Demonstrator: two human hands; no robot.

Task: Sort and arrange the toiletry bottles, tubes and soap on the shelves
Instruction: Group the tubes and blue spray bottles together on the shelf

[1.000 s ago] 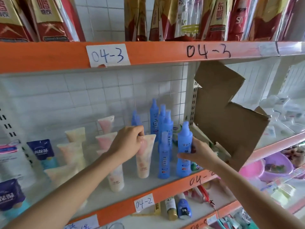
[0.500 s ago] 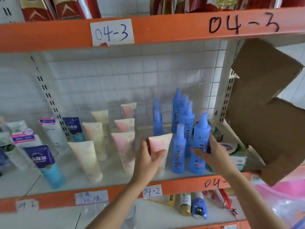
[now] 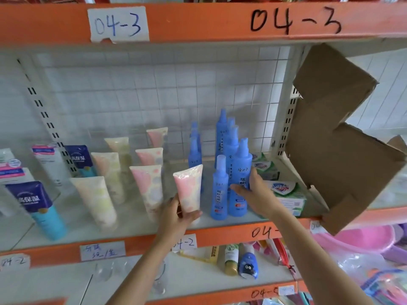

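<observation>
On the white shelf (image 3: 220,221) labelled 04-2, my left hand (image 3: 178,214) grips the lower end of a pink tube (image 3: 189,186) standing cap-down at the front. My right hand (image 3: 257,197) holds a large blue spray bottle (image 3: 241,170) from its right side. A smaller blue spray bottle (image 3: 219,190) stands between the two hands. More blue bottles (image 3: 222,137) line up behind. Rows of pink tubes (image 3: 149,186) and yellow tubes (image 3: 97,199) stand to the left. Green-and-white soap boxes (image 3: 286,194) sit right of the bottles.
A brown cardboard box flap (image 3: 341,133) hangs over the shelf's right end. Dark blue tubes (image 3: 35,205) and white tubes (image 3: 48,164) stand at far left. The lower shelf holds small bottles (image 3: 247,265). Pink basins (image 3: 363,238) lie at lower right.
My left hand has slid from the pink tube's top down to its base at the shelf front. My right hand stays on the large blue bottle. The view shifted left and down.
</observation>
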